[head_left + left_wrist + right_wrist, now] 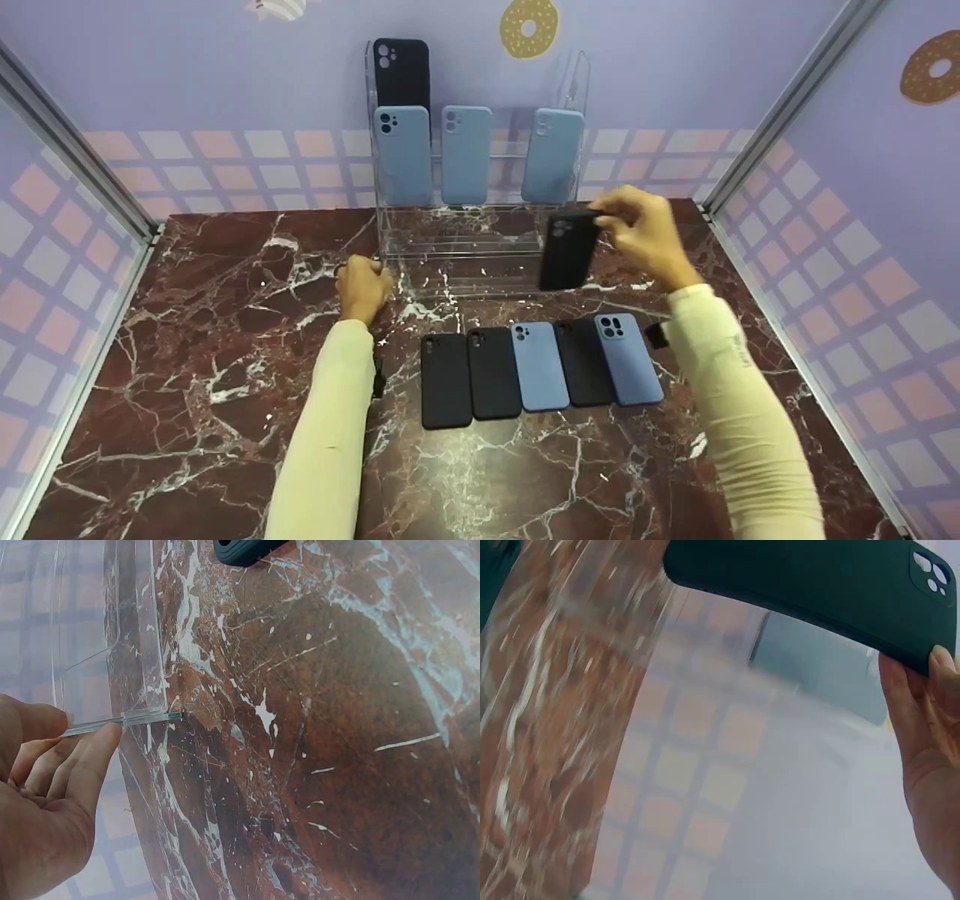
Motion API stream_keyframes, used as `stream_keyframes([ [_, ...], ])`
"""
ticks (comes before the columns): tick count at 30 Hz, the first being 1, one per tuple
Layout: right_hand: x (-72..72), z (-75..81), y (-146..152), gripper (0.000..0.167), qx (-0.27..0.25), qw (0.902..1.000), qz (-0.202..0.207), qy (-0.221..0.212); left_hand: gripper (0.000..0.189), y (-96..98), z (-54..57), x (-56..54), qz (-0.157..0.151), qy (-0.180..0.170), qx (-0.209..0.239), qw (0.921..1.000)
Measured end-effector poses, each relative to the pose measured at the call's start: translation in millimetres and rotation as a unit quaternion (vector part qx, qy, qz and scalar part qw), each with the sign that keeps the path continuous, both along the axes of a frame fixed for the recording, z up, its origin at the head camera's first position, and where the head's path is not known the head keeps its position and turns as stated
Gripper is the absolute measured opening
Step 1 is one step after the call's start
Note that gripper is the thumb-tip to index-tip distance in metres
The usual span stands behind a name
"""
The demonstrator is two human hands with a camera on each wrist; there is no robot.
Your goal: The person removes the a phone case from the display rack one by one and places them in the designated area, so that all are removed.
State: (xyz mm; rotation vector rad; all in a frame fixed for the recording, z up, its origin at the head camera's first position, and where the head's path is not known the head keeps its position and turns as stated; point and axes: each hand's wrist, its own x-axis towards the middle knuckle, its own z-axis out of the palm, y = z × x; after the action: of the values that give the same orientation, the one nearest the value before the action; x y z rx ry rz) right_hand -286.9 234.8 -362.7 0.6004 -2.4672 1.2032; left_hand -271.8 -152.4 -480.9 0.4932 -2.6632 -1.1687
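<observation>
My right hand (637, 232) pinches a black phone case (568, 251) by its top corner, near the camera cutouts. The case hangs upright in front of the clear acrylic stand (480, 251); in the right wrist view the thumb and fingers grip the edge of the case (802, 592). My left hand (364, 289) pinches the thin clear side edge of the stand (97, 724) between thumb and fingers, low at its left. On the stand stand three light blue cases, at left (405, 157), middle (466, 157) and right (553, 157), with a black case (403, 71) behind the left one.
On the marble table (225, 390) several cases lie in a row: black cases (446, 382), a blue case (540, 367) and a blue case with a large camera plate (630, 360) at the right end. Patterned walls (247, 169) enclose the back and sides.
</observation>
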Motion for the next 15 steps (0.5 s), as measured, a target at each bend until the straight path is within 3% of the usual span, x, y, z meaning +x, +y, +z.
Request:
stream_keyframes([
  [6,-3.5,-6.0,43.9,0.018,0.031,0.9975,-0.054,-0.033,0.022,-1.2,0.4,-0.5,0.003,-0.005,0.002,1.0],
  [15,-3.4,-30.3,97.9,0.019,0.038,0.9904,-0.091,-0.097,0.021,0.1,1.5,0.3,-0.004,-0.006,-0.007,1.0],
])
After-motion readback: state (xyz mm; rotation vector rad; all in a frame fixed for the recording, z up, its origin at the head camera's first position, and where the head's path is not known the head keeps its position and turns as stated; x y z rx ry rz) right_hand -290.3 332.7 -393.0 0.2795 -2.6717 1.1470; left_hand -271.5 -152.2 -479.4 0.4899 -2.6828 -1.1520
